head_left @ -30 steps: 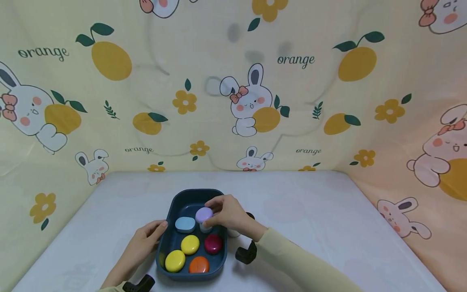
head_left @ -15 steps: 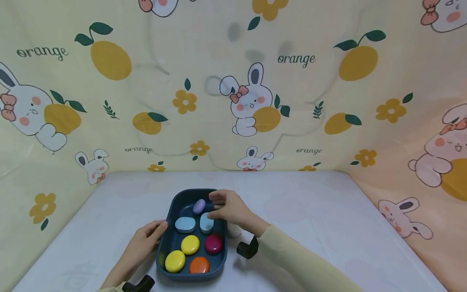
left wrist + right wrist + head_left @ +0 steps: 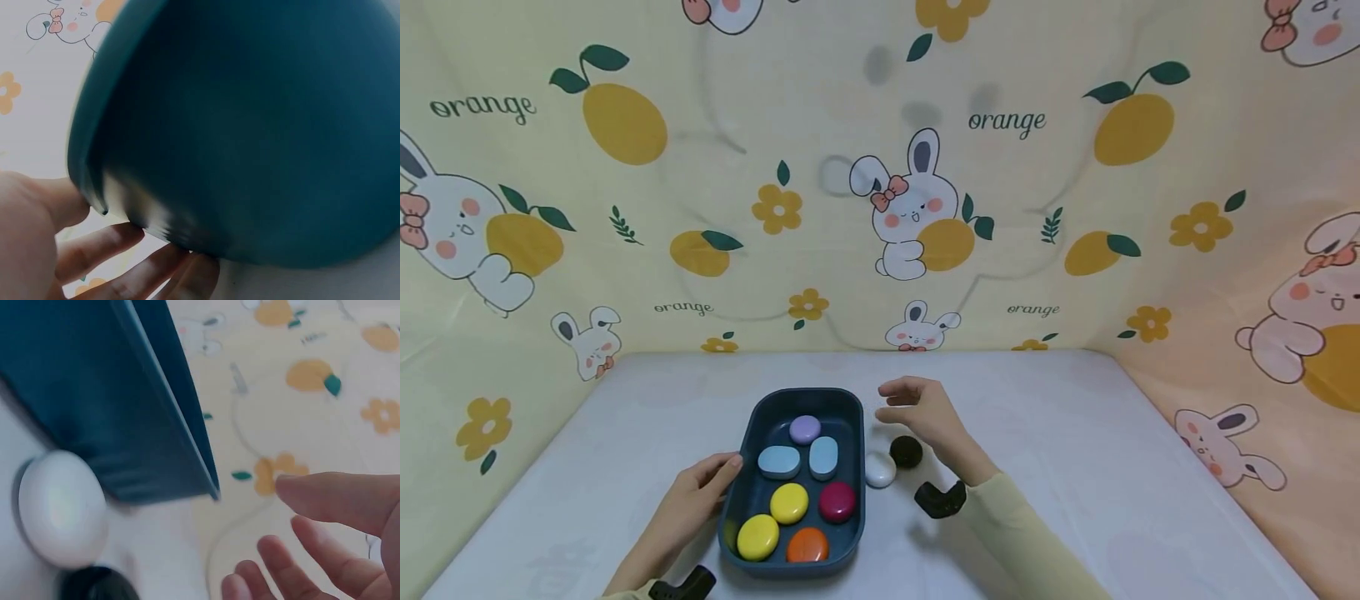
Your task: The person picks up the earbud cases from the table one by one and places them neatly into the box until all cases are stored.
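Note:
A dark blue tray (image 3: 790,570) stands on the white table, with rounded pieces lying inside. My left hand (image 3: 688,500) holds its left side, thumb at the rim and fingers against the outer wall in the left wrist view. Inside are a purple disc (image 3: 805,430) at the far end, two light blue oval pieces (image 3: 778,462), two yellow discs (image 3: 789,503), a dark red disc (image 3: 837,502) and an orange disc (image 3: 808,546). Right of the tray, my right hand (image 3: 928,412) hovers with loosely bent, parted fingers and nothing between them.
Just outside the tray's right wall lie a white rounded piece (image 3: 880,470) and a black one (image 3: 906,452), close together. A cream cloth (image 3: 820,125) printed with rabbits and oranges surrounds the table at the back and sides.
The right hand has let go of the purple disc, which now lies flat in the tray after tilting. That hand has moved right, out past the rim. The left hand stays put.

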Motion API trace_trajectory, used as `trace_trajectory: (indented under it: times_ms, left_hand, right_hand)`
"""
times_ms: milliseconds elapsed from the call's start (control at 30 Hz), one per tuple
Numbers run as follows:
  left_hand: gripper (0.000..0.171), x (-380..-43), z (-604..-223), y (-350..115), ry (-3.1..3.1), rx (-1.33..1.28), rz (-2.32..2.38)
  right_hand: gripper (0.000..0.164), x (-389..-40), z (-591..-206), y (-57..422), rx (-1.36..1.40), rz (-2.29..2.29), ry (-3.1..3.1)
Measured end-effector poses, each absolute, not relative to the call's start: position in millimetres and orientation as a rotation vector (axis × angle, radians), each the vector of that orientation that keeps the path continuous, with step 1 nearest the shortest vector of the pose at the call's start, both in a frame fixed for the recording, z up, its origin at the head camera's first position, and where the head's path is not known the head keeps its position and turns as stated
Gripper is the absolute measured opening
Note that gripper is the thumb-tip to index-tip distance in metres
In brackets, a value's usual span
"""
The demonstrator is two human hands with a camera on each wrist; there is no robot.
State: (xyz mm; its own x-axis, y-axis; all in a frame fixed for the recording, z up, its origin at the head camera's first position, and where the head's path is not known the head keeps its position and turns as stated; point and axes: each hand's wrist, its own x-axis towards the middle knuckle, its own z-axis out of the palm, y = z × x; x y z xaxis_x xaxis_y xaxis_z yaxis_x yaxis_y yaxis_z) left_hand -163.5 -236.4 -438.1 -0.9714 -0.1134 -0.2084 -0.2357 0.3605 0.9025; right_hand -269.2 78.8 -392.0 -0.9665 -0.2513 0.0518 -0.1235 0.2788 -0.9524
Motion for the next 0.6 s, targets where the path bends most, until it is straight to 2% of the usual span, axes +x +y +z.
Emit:
trace_trajectory:
  times_ms: [333, 600]
  left_hand:
    - [0.066, -164.5, -437.8, -235.4, 2.503, -0.313, 1.676]
    - [0.073, -162.3, -438.2, -237.2, 2.508, -0.306, 1.659]
  right_hand:
    - [0.030, -265.3, -404.5, 105.6, -0.246, -1.729, 2.414]
    - [0.035, -265.4, -412.8, 107.2, -0.265, -1.610, 2.423]
